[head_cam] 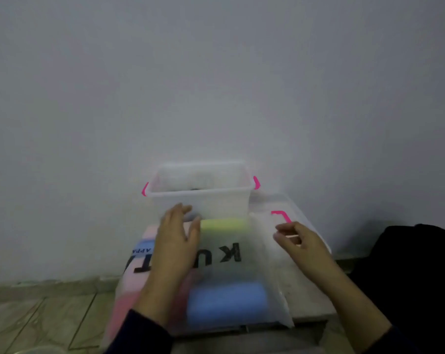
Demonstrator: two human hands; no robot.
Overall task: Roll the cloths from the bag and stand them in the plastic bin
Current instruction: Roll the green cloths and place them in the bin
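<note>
A translucent plastic bag (pixel 231 267) with black letters lies flat in front of me. Through it show a yellow-green cloth (pixel 222 223), a blue cloth (pixel 226 302) and a pink cloth (pixel 124 305). My left hand (pixel 176 241) rests on the bag's far left part with fingers straight, its tips near the bin's front wall. My right hand (pixel 296 238) hovers over the bag's right edge, fingers loosely curled, holding nothing I can make out. The clear plastic bin (pixel 201 200) with pink handles stands just behind the bag, against the wall.
The bin's clear lid (pixel 282 213) with a pink clip lies to the right of the bin. A dark bundle (pixel 408 264) sits at the far right. Everything rests on a low pale surface (pixel 311 297); tiled floor (pixel 37 315) spreads to the left.
</note>
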